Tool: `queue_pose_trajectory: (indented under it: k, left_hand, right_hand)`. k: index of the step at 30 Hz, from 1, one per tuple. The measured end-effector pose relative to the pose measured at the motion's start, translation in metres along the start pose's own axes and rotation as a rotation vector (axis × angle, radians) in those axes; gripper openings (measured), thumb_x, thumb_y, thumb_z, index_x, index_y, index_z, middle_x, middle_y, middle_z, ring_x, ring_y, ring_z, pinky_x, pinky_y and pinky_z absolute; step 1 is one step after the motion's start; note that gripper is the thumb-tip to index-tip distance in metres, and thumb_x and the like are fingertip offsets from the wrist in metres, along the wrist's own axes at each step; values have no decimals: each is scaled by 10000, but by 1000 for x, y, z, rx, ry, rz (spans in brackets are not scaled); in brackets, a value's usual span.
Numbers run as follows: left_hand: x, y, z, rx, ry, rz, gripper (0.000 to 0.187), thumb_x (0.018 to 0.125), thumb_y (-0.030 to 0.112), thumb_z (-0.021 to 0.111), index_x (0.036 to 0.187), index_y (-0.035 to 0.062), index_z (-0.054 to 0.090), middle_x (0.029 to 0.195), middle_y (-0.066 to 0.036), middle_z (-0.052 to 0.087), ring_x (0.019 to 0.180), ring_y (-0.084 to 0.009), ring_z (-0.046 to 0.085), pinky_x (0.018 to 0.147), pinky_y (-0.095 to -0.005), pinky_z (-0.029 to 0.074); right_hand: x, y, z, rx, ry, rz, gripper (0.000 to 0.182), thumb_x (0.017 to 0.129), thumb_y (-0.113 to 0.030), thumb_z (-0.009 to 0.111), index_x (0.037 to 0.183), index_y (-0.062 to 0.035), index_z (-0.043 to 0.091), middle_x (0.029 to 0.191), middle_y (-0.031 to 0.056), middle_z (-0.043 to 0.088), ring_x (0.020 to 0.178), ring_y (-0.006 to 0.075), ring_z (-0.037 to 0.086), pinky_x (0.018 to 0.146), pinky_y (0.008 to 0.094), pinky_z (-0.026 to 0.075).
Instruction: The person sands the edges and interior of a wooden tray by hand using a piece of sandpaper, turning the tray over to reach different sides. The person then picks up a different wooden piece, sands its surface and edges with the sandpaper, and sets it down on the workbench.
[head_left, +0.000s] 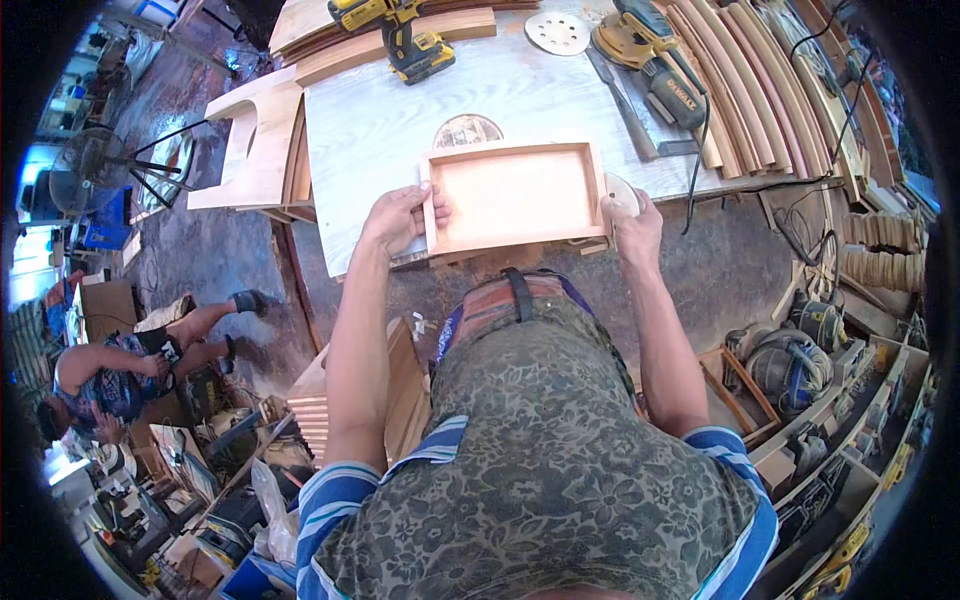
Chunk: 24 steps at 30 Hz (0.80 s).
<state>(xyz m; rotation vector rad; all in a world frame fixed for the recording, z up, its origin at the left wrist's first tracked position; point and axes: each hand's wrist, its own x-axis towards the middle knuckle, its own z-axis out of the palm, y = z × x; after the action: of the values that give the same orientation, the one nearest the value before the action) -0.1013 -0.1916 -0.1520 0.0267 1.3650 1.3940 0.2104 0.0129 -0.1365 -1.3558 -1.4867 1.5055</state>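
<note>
A shallow rectangular wooden tray with a light base is held over the front edge of the workbench. My left hand grips its left wall, thumb on the rim and fingers inside. At the right wall, my right hand holds a pale round sanding disc and touches the tray's side. A round printed disc lies on the bench just behind the tray.
A yellow cordless drill and an orbital sander with its cable sit at the back. Beside them are a holed disc, a metal square and curved wood strips. Another person sits at the left.
</note>
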Motion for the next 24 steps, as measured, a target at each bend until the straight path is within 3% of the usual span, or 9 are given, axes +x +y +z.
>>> queue_pose_trajectory:
  k: [10, 16, 21, 23, 24]
  left_hand:
    - [-10, -2, 4, 128, 107, 45, 341, 1046, 249, 647, 1121, -83, 644, 1000, -176, 730, 876, -244, 742, 800, -363, 646]
    - [-20, -7, 21, 134, 60, 101, 314, 1059, 216, 619, 1135, -89, 614, 928, -115, 676, 805, -208, 694, 726, -345, 613]
    - [-58, 11, 51, 236, 190, 307, 354, 1081, 245, 571, 1187, -90, 612, 900, -94, 666, 776, -203, 684, 725, -348, 601]
    - [-78, 21, 65, 225, 222, 345, 348, 1076, 234, 576, 1194, -90, 623, 916, -98, 675, 785, -204, 694, 734, -356, 602]
    - [-87, 25, 71, 231, 231, 381, 344, 1074, 225, 579, 1199, -92, 628, 937, -109, 689, 798, -206, 702, 743, -354, 603]
  right_hand:
    - [0, 9, 2, -57, 10, -116, 420, 909, -156, 753, 1244, 75, 650, 1099, 163, 745, 986, 196, 706, 872, 333, 558]
    - [11, 12, 4, -84, 10, -149, 410, 899, -171, 731, 1227, 67, 671, 1109, 169, 748, 1012, 217, 705, 916, 350, 543]
    - [20, -14, -8, -149, 23, -68, 428, 914, -200, 709, 1244, 68, 660, 1115, 183, 742, 1033, 232, 696, 930, 357, 532]
    - [38, -13, -16, -159, 34, -154, 417, 944, -178, 654, 1277, 70, 639, 1141, 182, 733, 1066, 226, 679, 949, 358, 519]
    - [38, -31, -16, -190, 2, -246, 427, 959, -164, 615, 1323, 60, 612, 1195, 213, 704, 1126, 286, 666, 1003, 397, 498]
